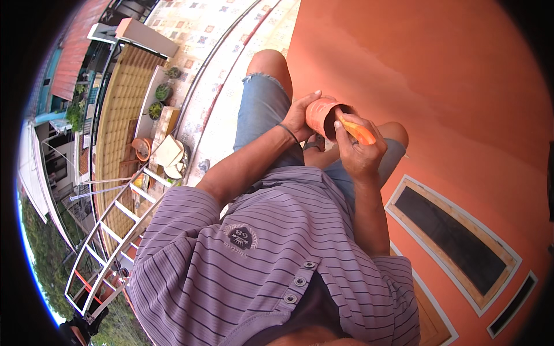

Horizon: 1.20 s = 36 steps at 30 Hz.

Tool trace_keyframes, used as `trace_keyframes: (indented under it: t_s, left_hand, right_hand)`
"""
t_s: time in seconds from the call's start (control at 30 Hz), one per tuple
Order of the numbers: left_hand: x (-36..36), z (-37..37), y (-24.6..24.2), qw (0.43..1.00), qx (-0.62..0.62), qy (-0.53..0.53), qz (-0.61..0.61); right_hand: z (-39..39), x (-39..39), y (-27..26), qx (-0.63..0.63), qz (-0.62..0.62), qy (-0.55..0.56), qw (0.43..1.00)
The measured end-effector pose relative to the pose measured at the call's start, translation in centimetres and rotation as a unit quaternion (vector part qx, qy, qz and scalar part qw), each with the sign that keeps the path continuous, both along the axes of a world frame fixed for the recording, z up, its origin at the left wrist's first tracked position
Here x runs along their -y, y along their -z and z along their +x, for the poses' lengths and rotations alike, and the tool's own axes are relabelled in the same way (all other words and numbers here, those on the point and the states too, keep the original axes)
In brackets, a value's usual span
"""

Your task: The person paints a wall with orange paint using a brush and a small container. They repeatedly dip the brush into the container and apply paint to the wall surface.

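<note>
My left hand [298, 114] is wrapped around a small paint-smeared orange cup [318, 116], its mouth tilted towards my right hand. My right hand [361, 151] grips the orange handle of a paintbrush [357, 129]. The brush's far end goes into the cup, so its bristles are hidden, and the cup's contents cannot be made out. Both hands are held above my bent knees, in front of denim shorts [259, 114].
An orange wall [433, 86] rises close on the right, with a wood-framed dark window [450, 240]. To the left are a metal ladder [123, 212], potted plants [163, 92], a terracotta pot [142, 149] and a railing with yellow slatted panels [123, 99]. Patterned tiles [194, 26] cover the floor.
</note>
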<state>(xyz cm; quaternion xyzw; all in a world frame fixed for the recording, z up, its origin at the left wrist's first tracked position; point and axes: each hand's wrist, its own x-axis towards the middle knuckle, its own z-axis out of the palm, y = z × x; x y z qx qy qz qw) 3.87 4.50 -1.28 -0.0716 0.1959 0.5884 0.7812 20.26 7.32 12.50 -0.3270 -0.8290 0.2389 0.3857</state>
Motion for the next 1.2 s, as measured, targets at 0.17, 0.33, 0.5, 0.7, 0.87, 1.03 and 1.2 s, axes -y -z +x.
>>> trace_keyframes:
  t_s: [0.17,0.33,0.5,0.7,0.87,1.03,1.2]
  left_hand:
    - [0.1,0.3,-0.7,0.999,-0.022,-0.027,-0.019]
    - [0.0,0.3,-1.0,0.999,-0.016,-0.044,-0.025]
    - [0.0,0.2,-0.6,0.999,-0.01,-0.04,-0.024]
    - [-0.1,0.3,-0.3,0.999,-0.02,-0.026,-0.019]
    - [0.1,0.0,0.2,0.999,-0.036,-0.012,-0.026]
    - [0.3,-0.3,0.6,0.999,-0.041,-0.009,-0.015]
    - [0.4,-0.2,0.4,0.998,-0.062,-0.01,-0.015]
  right_hand:
    - [2.0,0.7,-2.0,-0.142,-0.125,0.081,0.979]
    - [2.5,0.2,-1.9,-0.306,-0.256,0.14,0.906]
    - [2.6,0.4,-1.5,-0.308,-0.258,0.14,0.905]
    - [1.2,0.4,0.2,-0.062,-0.04,0.026,0.997]
    - [-1.1,0.3,2.7,0.031,0.086,0.027,0.995]
    - [-1.1,0.2,2.6,0.015,0.074,0.041,0.996]
    - [0.7,0.3,0.3,-0.078,0.058,0.045,0.994]
